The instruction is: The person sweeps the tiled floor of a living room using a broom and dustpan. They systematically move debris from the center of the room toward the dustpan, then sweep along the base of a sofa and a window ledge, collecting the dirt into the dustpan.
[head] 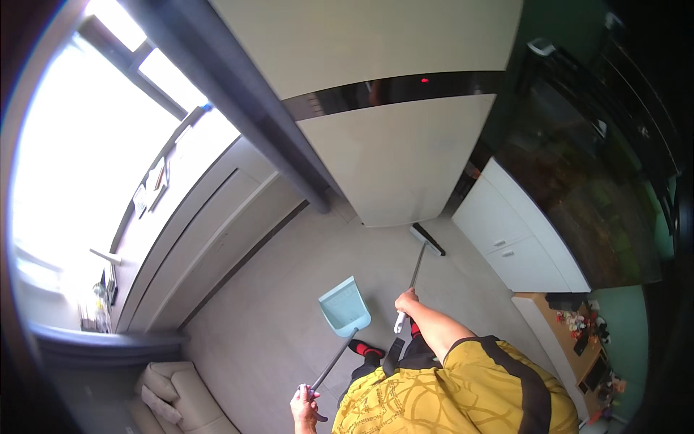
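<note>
My left hand [304, 406] grips the upper end of a dark pole, the handle of a long-handled dustpan. The pale blue dustpan [345, 306] faces away from me, over the floor in front of my feet; whether it touches the tiles I cannot tell. In my right hand [406, 299] is the grey stick of a broom [417, 266], with its white grip end jutting out below the fist. The broom head [428, 239], white with dark bristles, lies on the floor by the foot of a tall cream refrigerator [401, 157].
Grey floor tiles [260, 304] stretch around my feet. A window-side cabinet [217, 228] and a grey curtain [238, 103] are on the left. White drawers [520, 238] under a dark glossy top flank the right side, with a wooden desk [564, 336] nearer me. A beige sofa [184, 396] occupies the lower left.
</note>
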`<state>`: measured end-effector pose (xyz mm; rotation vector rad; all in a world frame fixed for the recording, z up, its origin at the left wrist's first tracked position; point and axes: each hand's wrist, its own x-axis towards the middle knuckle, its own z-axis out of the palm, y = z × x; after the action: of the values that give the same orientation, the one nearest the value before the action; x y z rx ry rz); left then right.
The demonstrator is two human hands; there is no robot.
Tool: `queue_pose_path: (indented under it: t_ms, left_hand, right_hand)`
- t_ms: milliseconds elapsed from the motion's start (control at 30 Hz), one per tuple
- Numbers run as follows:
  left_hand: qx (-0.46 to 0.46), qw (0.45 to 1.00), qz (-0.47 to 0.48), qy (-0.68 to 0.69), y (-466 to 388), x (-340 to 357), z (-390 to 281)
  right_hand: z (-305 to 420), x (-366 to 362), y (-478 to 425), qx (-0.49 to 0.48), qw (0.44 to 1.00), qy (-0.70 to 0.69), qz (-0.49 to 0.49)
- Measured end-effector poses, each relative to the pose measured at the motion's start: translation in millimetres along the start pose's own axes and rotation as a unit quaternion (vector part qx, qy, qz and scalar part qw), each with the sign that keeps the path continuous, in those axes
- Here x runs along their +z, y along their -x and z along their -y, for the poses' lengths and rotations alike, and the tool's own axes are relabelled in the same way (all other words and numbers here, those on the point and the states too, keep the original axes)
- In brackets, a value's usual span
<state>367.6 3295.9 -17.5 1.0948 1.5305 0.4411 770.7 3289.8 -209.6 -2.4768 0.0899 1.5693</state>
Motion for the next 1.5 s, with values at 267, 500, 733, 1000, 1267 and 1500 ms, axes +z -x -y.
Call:
queue_pose_path:
  t_ms: [267,500,733,1000,1267,1500]
  left_hand:
    - [-0.017,1.000,-0.015,0.010,-38.7,-83.5,39.0]
    - [-0.033,0.999,-0.023,0.036,-100.5,-152.1,79.3]
    - [0.081,0.996,-0.025,-0.030,-150.2,-200.1,101.7]
    - [-0.176,0.977,-0.110,0.056,-145.1,-187.1,17.9]
    - [-0.182,0.979,-0.078,0.040,-149.9,-199.3,-38.0]
    - [-0.196,0.975,-0.083,0.058,-172.5,-168.0,-76.2]
  right_hand:
    - [51.7,71.7,72.8,-0.010,0.996,0.082,0.044]
    - [62.5,106.6,84.3,-0.096,0.982,0.164,0.009]
    - [74.2,132.5,132.9,-0.167,0.983,0.083,0.004]
    - [151.4,131.6,141.9,-0.222,0.969,0.015,0.106]
    - [265.4,123.2,117.6,-0.168,0.929,-0.229,0.238]
    - [340.4,87.1,83.0,-0.120,0.902,-0.294,0.293]
